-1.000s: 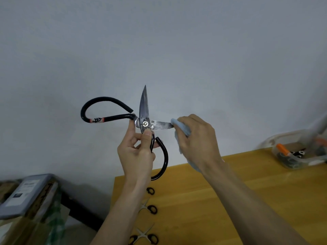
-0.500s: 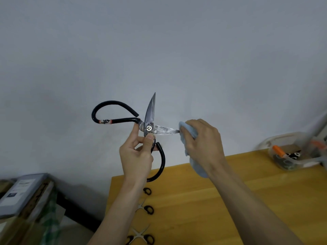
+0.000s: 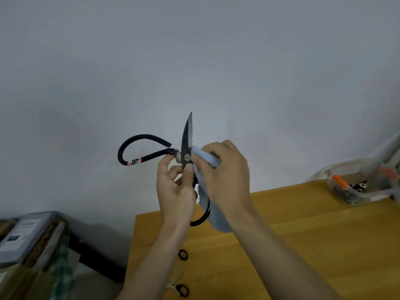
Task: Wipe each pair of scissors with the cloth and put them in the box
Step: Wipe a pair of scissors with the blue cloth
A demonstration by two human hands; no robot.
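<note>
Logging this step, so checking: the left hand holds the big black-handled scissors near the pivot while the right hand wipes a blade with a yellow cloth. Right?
Not quite: the cloth is pale blue, not yellow, as the head view shows. The rest stands: the left hand holds the big black-handled scissors near the pivot while the right hand wipes a blade with it.
</note>
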